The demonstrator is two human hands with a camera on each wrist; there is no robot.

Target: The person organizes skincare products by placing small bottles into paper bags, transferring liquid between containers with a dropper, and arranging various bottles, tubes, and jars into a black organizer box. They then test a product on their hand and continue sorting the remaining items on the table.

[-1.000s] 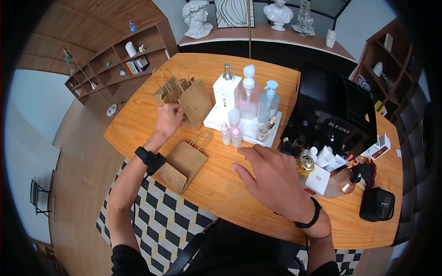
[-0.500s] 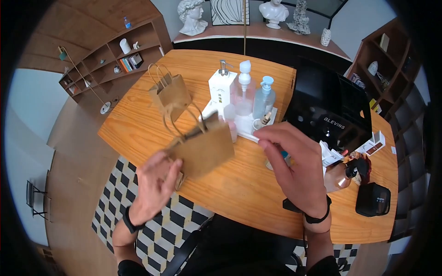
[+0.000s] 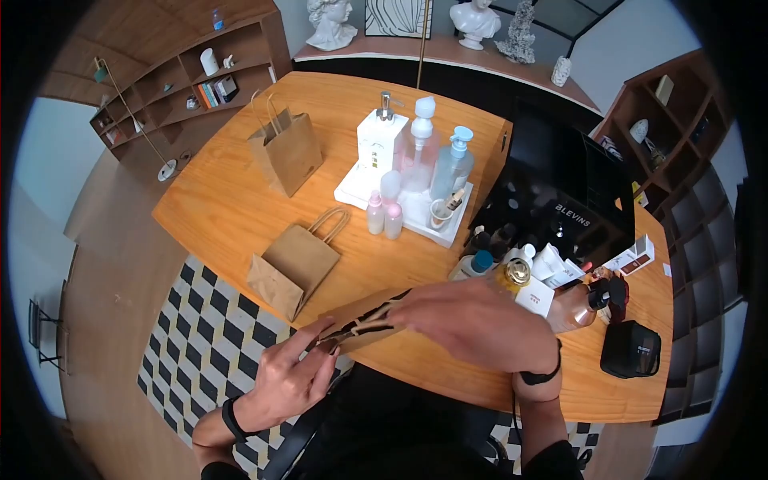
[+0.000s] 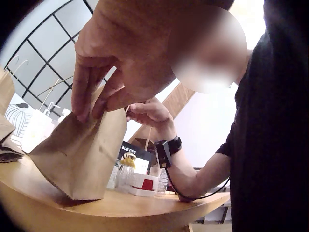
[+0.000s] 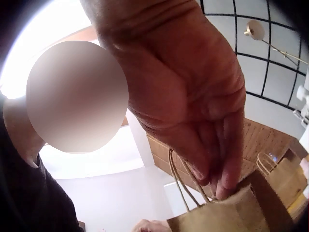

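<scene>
A brown paper bag (image 3: pixel 348 310) stands upright at the table's front edge, its mouth facing up and its twisted paper handles folded across the opening. My left hand (image 3: pixel 290 376) pinches the near left end of its rim between thumb and fingers. In the left wrist view those fingers press a crease into the side panel (image 4: pixel 84 157). From above, my right hand (image 3: pixel 472 320) reaches to the opposite end, thumb and fingertips drawn together on the rim (image 5: pixel 231 208). A handle loop (image 5: pixel 178 179) rises beside the right hand's thumb. The bag's inside is mostly hidden.
Another paper bag (image 3: pixel 296 264) lies tipped just beyond, and one (image 3: pixel 286 152) stands farther back. Pump bottles share a white tray (image 3: pixel 352 192) with smaller bottles in front. On the right are cosmetics (image 3: pixel 516 274), a black BLEVINS box (image 3: pixel 552 192) and a black case (image 3: pixel 630 350).
The left hand has brought one paper bag from the back left group to the front edge. The right hand has moved left onto its rim. The bag now stands lower and nearer my body.
</scene>
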